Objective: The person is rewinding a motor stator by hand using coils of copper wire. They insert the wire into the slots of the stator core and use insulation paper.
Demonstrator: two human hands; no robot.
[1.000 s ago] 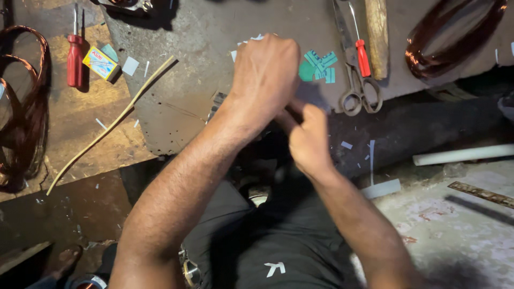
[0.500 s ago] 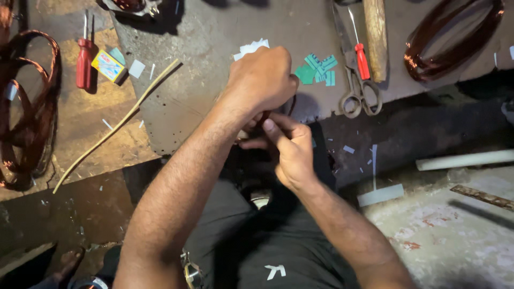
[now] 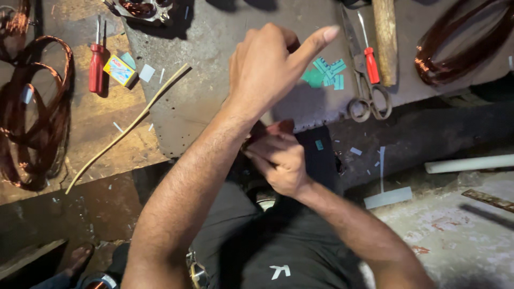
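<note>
Lifting off the work, the left hand [image 3: 267, 69] is now pointing toward the green scraps [image 3: 325, 74], grip empty; below it, the right hand [image 3: 281, 160] is pinching something hidden.

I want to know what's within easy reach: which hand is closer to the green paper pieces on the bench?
Left. The left hand hovers just beside the green paper pieces; the right hand sits lower, below the bench edge.

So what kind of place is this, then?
Probably a small motor-rewinding or electrical repair workshop: copper wire coils lie on the bench, with a red screwdriver, scissors and cut green insulation pieces.
</note>
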